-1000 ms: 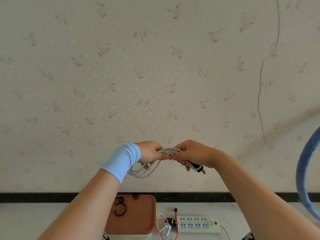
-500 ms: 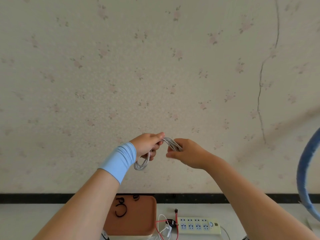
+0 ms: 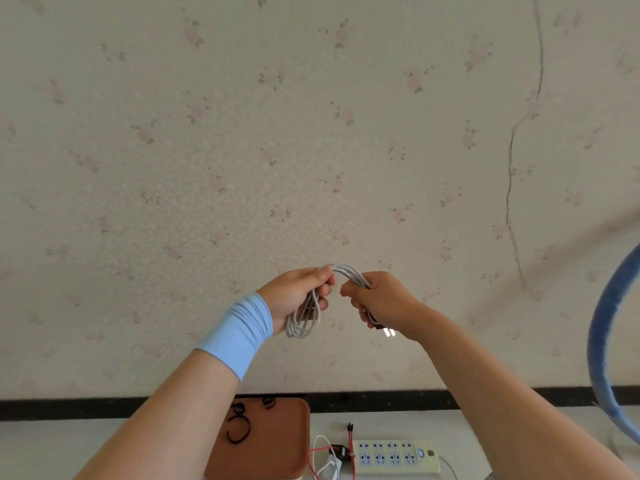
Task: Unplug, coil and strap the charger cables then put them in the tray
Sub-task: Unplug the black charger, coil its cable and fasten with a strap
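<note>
Cable (image 3: pixel 349 273) in white coils arches left to right between raised hands, left grip (image 3: pixel 294 296) closed around the hanging loops, right grip (image 3: pixel 384 303) clutching the plug end, brown tray (image 3: pixel 277 445) on the tabletop (image 3: pixel 415 427) below, nearer the left.

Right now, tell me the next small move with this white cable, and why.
Probably gather the white cable wholly into the left hand, freeing the right hand to fetch a black strap from the tray. The cable is already coiled and gripped by both hands, plug ends poking out below the right, yet no strap binds it.
</note>
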The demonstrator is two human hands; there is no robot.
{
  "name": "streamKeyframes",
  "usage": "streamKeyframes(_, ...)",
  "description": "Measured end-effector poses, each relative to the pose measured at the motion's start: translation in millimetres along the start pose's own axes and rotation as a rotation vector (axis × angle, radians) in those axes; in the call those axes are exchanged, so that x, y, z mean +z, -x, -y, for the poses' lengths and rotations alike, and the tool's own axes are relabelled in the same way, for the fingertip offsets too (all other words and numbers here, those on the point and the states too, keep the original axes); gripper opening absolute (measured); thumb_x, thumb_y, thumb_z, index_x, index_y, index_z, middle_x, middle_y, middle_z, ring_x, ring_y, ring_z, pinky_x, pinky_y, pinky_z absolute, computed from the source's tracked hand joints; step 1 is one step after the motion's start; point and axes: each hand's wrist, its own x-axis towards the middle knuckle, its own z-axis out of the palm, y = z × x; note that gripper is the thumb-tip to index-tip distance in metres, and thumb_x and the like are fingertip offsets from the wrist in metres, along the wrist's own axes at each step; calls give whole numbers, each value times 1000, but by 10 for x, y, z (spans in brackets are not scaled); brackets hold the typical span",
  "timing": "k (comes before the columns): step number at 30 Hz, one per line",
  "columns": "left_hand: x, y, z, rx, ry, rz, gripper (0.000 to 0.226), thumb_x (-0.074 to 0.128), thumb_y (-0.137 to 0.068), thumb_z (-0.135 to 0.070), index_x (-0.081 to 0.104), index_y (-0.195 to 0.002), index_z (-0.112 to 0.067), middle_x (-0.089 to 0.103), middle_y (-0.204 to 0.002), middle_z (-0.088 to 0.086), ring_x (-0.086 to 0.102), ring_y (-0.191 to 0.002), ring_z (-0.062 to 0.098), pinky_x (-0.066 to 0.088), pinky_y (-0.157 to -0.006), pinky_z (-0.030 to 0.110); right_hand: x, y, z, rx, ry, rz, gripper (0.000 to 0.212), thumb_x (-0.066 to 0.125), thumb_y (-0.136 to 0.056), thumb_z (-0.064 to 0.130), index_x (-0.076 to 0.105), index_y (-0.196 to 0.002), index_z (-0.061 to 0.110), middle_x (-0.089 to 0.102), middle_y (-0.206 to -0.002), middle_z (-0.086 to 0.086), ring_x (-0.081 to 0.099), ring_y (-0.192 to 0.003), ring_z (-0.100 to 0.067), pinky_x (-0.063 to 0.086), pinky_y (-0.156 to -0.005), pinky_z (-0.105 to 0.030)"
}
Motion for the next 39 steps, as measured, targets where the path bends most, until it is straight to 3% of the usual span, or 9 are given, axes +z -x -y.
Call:
streamKeyframes(5,168,-84,72,94,68,-227,30,51,-100,-38,66,-86,-15,61,-80,-1,57,-78,14,46,-73,28,43,42,45,4,24,141,26,66,-94,34,68,-85,10,61,-69,-4,57,-53,-13,53,-60,-31)
streamKeyframes(10,214,-117,109,95,275,-211,35,50,-99,-40,67,-96,-10,61,-98,7,61,-94,19,51,-85,35,24,85,111,-17,-112,245,55,82,-71,56,68,-93,7,58,-73,-3,58,-59,-14,52,-62,-31)
streamKeyframes(15,248,-125,133,41,236,-138,51,41,-101,-48,58,-130,-10,63,-130,14,63,-118,29,50,-102,45,129,95,88,12,-49,225,33,87,-75,42,73,-93,17,67,-71,2,61,-61,-10,53,-61,-27)
streamKeyframes(21,257,-41,84,104,49,-69,46,37,-104,-43,58,-129,-11,66,-127,9,63,-118,27,46,-105,49,151,110,27,9,-121,205,25,84,-78,29,76,-97,15,73,-82,-4,63,-68,-9,54,-68,-29)
streamKeyframes(28,241,15,56,87,-181,-34,33,35,-105,-43,62,-121,-34,65,-129,-3,57,-124,14,36,-114,40,208,103,-39,13,-179,197,29,87,-73,31,76,-95,16,71,-81,-2,61,-71,-14,54,-67,-30)
streamKeyframes(31,145,79,-25,71,-253,15,34,36,-105,-38,62,-124,-27,70,-120,-2,63,-116,17,42,-110,43,191,87,-49,42,-128,240,29,79,-75,27,73,-98,11,67,-85,-6,60,-74,-18,54,-65,-30)
streamKeyframes(35,-18,104,-93,16,-526,-82,37,49,-98,-48,68,-114,-21,73,-110,-11,65,-109,7,40,-110,39,178,80,-57,66,-100,356,19,71,-81,23,68,-91,6,69,-86,-10,65,-80,-24,56,-75,-39)
streamKeyframes(37,-6,94,-95,49,-368,-156,42,59,-92,-46,61,-117,-12,73,-110,-3,67,-108,14,42,-109,43,188,91,-43,73,-108,424,13,64,-88,18,64,-93,7,74,-87,-8,71,-85,-24,56,-73,-39)
streamKeyframes(39,150,96,-92,137,22,-128,30,58,-96,-28,55,-116,-6,72,-112,10,68,-109,27,45,-106,46,220,108,-17,74,-148,477,13,63,-88,17,59,-92,6,70,-79,-8,69,-75,-25,53,-65,-35)
